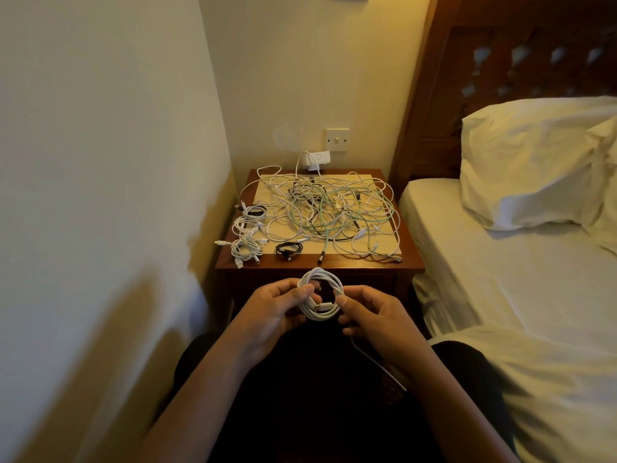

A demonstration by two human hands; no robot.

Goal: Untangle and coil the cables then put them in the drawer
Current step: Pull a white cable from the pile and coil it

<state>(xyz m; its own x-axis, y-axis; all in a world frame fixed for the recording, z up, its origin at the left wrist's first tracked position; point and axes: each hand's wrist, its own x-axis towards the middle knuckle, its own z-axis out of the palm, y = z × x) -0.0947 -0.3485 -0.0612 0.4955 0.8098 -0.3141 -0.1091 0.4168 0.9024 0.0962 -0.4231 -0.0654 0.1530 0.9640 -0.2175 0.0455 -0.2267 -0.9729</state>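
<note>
Between my two hands is a white cable coil (322, 279), held in front of the bedside table (410, 262). My left hand (277, 309) pinches its left side and my right hand (374, 315) pinches its right side. A loose white tail (380, 365) trails down from under my right hand. A big tangle of white, green and black cables (330, 208) covers the tabletop. Several small white coils (247, 235) and one black coil (289, 249) lie along the table's left and front. The drawer front is mostly hidden behind my hands.
A wall stands close on the left. A bed (500, 262) with a pillow (534, 162) runs along the right. A white charger (315, 160) is plugged in under a wall switch (337, 140) behind the table.
</note>
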